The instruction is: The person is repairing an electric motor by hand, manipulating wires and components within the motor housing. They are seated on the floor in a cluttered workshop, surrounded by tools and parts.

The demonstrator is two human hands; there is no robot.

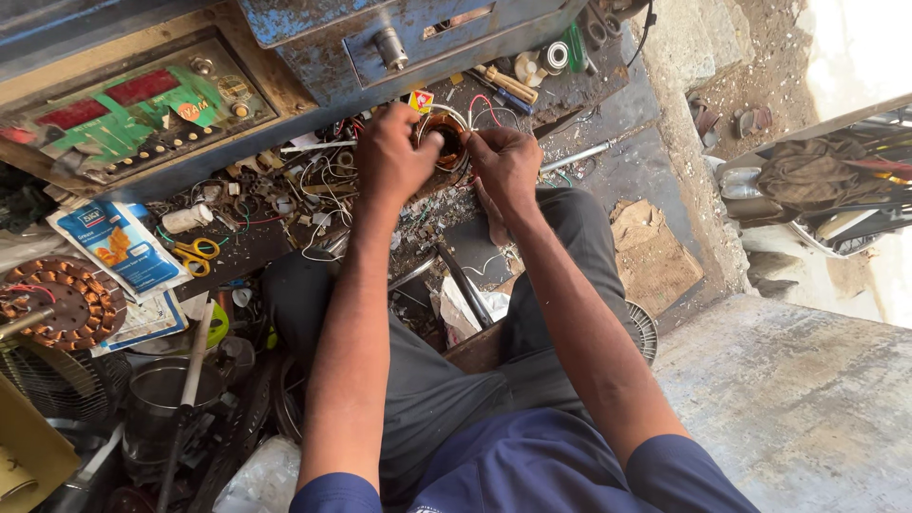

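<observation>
Against the workbench, everything crowds together:
Blue metal cabinet (418, 38): at the top edge, just above both hands.
Control panel (142, 109): green and red, upper left.
Wound stator (59, 304): copper coils, far left.
Left hand (394, 157): fingers closed on the left rim of the small copper coil ring.
Right hand (505, 163): fingers pinched on the ring's right side.
Yellow scissors (195, 255): among wire scraps, left of the hands.
Copper coil ring (447, 141): held between both hands over the littered bench.
</observation>
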